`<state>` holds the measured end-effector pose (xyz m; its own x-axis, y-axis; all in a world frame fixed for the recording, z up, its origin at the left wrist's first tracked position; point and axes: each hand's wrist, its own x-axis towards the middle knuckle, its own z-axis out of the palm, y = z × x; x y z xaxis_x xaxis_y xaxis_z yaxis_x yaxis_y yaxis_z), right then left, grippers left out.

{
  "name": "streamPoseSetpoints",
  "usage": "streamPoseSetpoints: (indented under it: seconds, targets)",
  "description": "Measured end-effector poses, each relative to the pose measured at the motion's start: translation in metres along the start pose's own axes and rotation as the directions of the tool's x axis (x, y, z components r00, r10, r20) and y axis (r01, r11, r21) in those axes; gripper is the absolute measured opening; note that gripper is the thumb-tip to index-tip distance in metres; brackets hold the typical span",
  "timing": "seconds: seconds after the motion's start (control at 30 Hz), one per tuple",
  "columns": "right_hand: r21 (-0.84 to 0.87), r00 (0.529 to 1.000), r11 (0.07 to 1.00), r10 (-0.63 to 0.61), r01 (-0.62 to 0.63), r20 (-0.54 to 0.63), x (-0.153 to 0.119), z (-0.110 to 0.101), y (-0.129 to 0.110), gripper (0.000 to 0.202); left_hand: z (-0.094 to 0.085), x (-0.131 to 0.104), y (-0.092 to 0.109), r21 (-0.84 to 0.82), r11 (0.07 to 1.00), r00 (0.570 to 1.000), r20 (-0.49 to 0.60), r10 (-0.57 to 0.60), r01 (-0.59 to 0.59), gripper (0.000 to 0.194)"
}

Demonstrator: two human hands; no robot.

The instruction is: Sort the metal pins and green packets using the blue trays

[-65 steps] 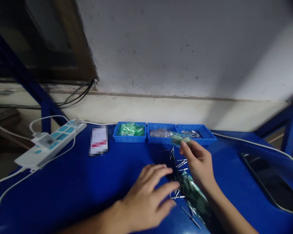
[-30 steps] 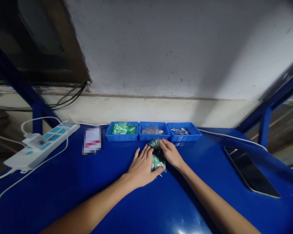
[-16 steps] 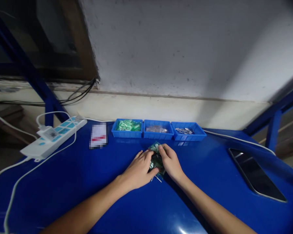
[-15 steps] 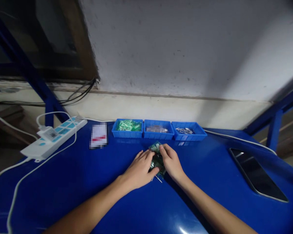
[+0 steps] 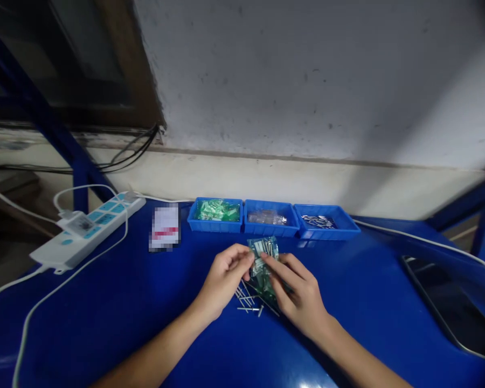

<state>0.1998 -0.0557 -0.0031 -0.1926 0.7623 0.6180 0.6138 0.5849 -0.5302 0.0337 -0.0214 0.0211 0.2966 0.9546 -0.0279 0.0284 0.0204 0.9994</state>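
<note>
A small clear plastic bag (image 5: 269, 245) with thin metal pins and a whitish piece in it is held up between my two hands. My left hand (image 5: 230, 275) pinches its left edge, fingers closed. From the right, my right hand (image 5: 301, 288) grips the bag, with fingertips over its front. Just below, several loose pop rivets (image 5: 246, 297) lie scattered on the blue tabletop. Greenish plastic packets (image 5: 264, 284) lie under the bag, partly covered by my right fingers; what they contain is hard to make out.
Three blue bins stand in a row at the back: one with green packets (image 5: 216, 209), one with clear packets (image 5: 267, 217), one with metal rivets (image 5: 319, 221). A white power strip (image 5: 89, 229) with cables and a pixelated card (image 5: 164, 226) are left. A phone (image 5: 448, 304) lies right.
My hands have moved apart, and the small bag is now lifted between them. Several loose rivets now show below my left hand. The view has shifted slightly.
</note>
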Motion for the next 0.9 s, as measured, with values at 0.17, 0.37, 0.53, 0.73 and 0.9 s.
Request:
streamPoseSetpoints:
  seconds: [0.17, 0.37, 0.53, 0.73, 0.9]
  targets:
    - [0.1, 0.985, 0.98, 0.169, -0.171, 0.03, 0.003, -0.006, -0.005, 0.021, -0.006, -0.001, -0.007, 0.243, 0.926, 0.946, -0.077, 0.314, -0.288, 0.007]
    - [0.416, 0.857, 0.758, 0.501, -0.503, 0.124, 0.006, -0.008, -0.015, 0.035, -0.011, -0.009, -0.005, 0.515, 0.459, 0.652, 0.293, 0.699, -0.724, 0.021]
    - [0.38, 0.822, 0.748, 0.566, -0.545, 0.065, 0.007, -0.005, -0.013, 0.029, -0.011, -0.011, 0.001, 0.51, 0.634, 0.795, 0.19, 0.577, -0.582, 0.009]
    - [0.189, 0.924, 0.936, 0.332, -0.298, -0.189, 0.003, -0.007, -0.009, 0.013, -0.015, -0.013, -0.001, 0.182, 0.925, 0.942, 0.023, 0.335, -0.333, 0.016]
    - [0.031, 0.988, 0.998, -0.044, 0.049, -0.15, -0.002, -0.012, -0.012, 0.037, -0.007, -0.01, 0.0, -0.286, 0.956, 0.987, 0.158, -0.022, 0.067, 0.022]
